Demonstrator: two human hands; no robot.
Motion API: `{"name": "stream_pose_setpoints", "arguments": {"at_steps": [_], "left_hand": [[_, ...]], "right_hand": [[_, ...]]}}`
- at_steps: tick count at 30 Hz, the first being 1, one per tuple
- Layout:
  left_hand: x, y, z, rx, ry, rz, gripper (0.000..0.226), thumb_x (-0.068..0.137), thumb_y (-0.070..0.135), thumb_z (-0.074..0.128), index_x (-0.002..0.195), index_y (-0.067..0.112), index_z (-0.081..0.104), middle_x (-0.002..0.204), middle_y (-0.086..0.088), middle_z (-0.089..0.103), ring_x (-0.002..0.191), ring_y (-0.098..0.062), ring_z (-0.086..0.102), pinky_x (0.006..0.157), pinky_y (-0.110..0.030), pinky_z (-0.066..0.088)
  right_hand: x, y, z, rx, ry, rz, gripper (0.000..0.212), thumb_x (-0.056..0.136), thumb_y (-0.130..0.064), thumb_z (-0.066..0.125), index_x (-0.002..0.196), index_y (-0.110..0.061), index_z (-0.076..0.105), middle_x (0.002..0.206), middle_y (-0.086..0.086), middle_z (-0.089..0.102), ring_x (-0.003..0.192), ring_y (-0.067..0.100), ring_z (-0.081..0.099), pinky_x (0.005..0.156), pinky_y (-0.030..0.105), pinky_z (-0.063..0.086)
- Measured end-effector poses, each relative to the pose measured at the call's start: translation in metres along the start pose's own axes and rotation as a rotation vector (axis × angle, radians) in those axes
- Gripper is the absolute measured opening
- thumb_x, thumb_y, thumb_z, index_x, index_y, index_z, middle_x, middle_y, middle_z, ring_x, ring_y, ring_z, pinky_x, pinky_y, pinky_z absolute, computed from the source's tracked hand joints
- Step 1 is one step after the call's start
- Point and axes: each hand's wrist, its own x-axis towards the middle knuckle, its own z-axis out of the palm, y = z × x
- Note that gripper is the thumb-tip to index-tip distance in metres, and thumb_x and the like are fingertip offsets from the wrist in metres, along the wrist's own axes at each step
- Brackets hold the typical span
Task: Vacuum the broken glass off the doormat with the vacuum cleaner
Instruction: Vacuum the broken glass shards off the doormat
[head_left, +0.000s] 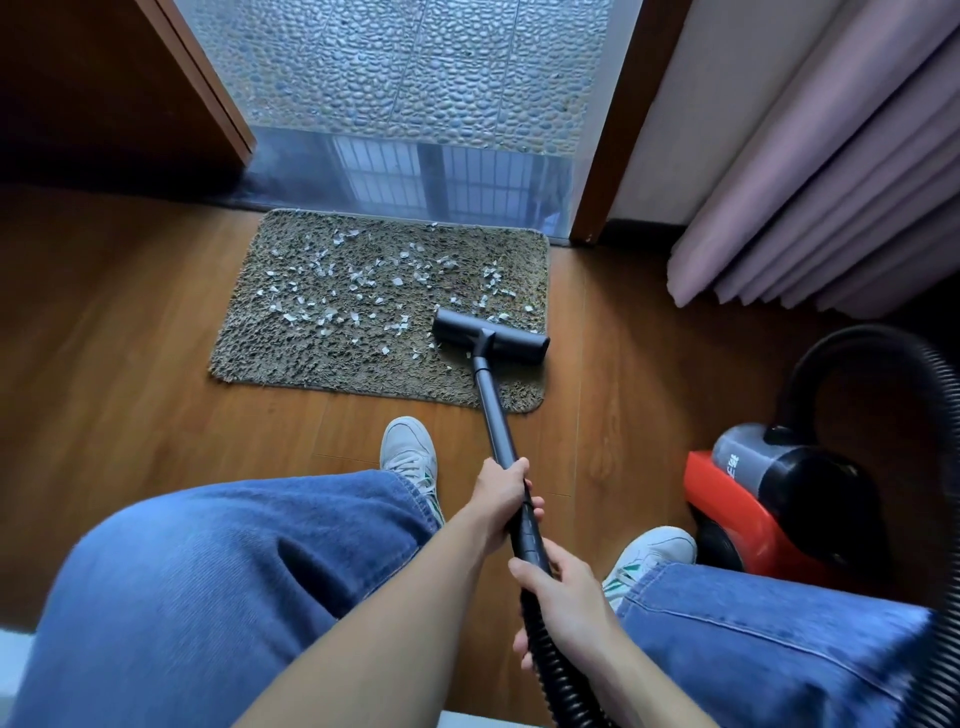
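Note:
A shaggy grey-brown doormat lies on the wooden floor before a glass door. Several pale shards of broken glass are scattered over most of it. The black floor nozzle of the vacuum rests on the mat's right near part. Its dark wand runs back to me. My left hand grips the wand higher up. My right hand grips the handle end where the ribbed black hose begins. The red and black vacuum cleaner body sits on the floor at my right.
My legs in blue jeans and white sneakers are at the bottom of the view, one shoe near the mat's front edge. Pink curtains hang at the right. A brown door frame and the glass door stand behind the mat.

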Motion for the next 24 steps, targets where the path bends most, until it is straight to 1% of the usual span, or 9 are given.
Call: {"name": "stream_pose_setpoints", "arguments": {"at_steps": [4, 9, 14, 18, 22, 23, 24], "left_hand": [[-0.012, -0.008, -0.004, 0.032, 0.006, -0.003, 0.025, 0.103, 0.022, 0.052, 0.119, 0.006, 0.041, 0.095, -0.011, 0.05, 0.061, -0.015, 0.056, 0.05, -0.026, 0.053], [-0.015, -0.009, 0.001, 0.028, -0.001, 0.009, 0.021, 0.104, 0.023, 0.052, 0.114, 0.007, 0.042, 0.092, -0.011, 0.05, 0.061, -0.015, 0.055, 0.05, -0.025, 0.052], [-0.002, -0.002, 0.005, 0.037, 0.006, 0.015, 0.02, 0.104, 0.024, 0.052, 0.114, 0.009, 0.042, 0.091, -0.009, 0.05, 0.058, -0.014, 0.054, 0.049, -0.025, 0.05], [0.017, 0.015, 0.01, 0.026, 0.008, 0.038, 0.018, 0.104, 0.023, 0.051, 0.111, 0.009, 0.042, 0.091, -0.01, 0.048, 0.056, -0.015, 0.053, 0.046, -0.025, 0.049], [0.038, 0.039, 0.012, 0.008, 0.007, 0.056, 0.016, 0.104, 0.021, 0.052, 0.106, 0.009, 0.042, 0.09, -0.01, 0.048, 0.056, -0.016, 0.053, 0.045, -0.024, 0.048], [0.043, 0.044, 0.013, -0.008, 0.002, 0.06, 0.015, 0.104, 0.021, 0.052, 0.104, 0.009, 0.043, 0.089, -0.01, 0.048, 0.057, -0.016, 0.053, 0.045, -0.024, 0.049], [0.047, 0.05, 0.015, -0.022, -0.002, 0.066, 0.014, 0.104, 0.021, 0.052, 0.101, 0.01, 0.045, 0.089, -0.01, 0.049, 0.057, -0.016, 0.054, 0.045, -0.023, 0.049]], "right_hand": [[-0.013, 0.006, 0.004, 0.005, -0.009, -0.006, 0.031, 0.102, -0.02, 0.056, 0.133, -0.021, 0.052, 0.075, 0.017, 0.053, 0.045, 0.027, 0.062, 0.039, 0.031, 0.05], [-0.016, 0.009, 0.003, 0.025, 0.013, -0.018, 0.035, 0.102, -0.021, 0.057, 0.136, -0.018, 0.051, 0.076, 0.017, 0.054, 0.043, 0.027, 0.062, 0.038, 0.03, 0.05], [-0.005, 0.005, 0.001, 0.023, 0.029, -0.026, 0.037, 0.103, -0.024, 0.056, 0.139, -0.022, 0.049, 0.074, 0.015, 0.057, 0.046, 0.027, 0.063, 0.041, 0.032, 0.052], [0.015, -0.007, -0.001, 0.048, 0.055, -0.045, 0.036, 0.102, -0.026, 0.056, 0.138, -0.028, 0.051, 0.065, 0.009, 0.059, 0.046, 0.028, 0.064, 0.042, 0.032, 0.051], [0.039, -0.027, -0.003, 0.093, 0.056, -0.059, 0.032, 0.102, -0.024, 0.056, 0.134, -0.027, 0.052, 0.049, 0.0, 0.058, 0.044, 0.027, 0.062, 0.041, 0.031, 0.051], [0.045, -0.033, -0.004, 0.105, 0.054, -0.06, 0.03, 0.103, -0.024, 0.056, 0.132, -0.026, 0.053, 0.049, 0.001, 0.058, 0.044, 0.026, 0.062, 0.04, 0.031, 0.051], [0.05, -0.039, -0.005, 0.118, 0.052, -0.059, 0.028, 0.103, -0.023, 0.055, 0.13, -0.025, 0.053, 0.055, 0.005, 0.058, 0.043, 0.026, 0.061, 0.039, 0.031, 0.051]]}}
